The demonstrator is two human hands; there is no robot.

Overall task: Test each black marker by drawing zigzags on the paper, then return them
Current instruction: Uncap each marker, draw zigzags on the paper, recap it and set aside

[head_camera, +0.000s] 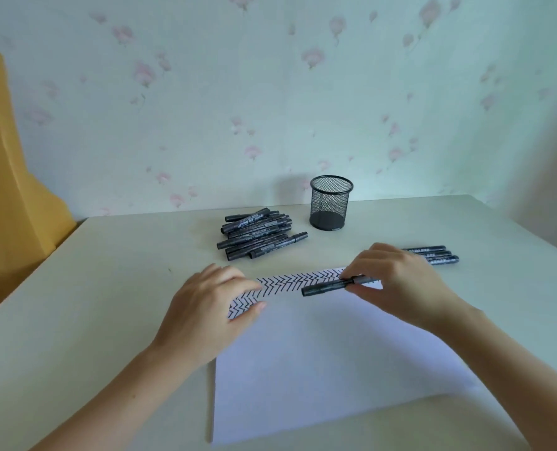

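Your right hand (397, 281) pinches a marker (332, 285), left hand (212, 307) flat on paper (329, 362); 3 markers (436, 255) done beyond right hand, pile (257, 234) ahead untested

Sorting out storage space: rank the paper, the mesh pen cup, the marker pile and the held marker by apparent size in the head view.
1. paper, by far the largest
2. marker pile
3. mesh pen cup, farther off, so close to the pile and unsure
4. held marker, pinched by the right hand

Soft, even daylight is seen; a bluish cast is noted, faint shadows are thrown, edges are bowed by wide-angle distortion.
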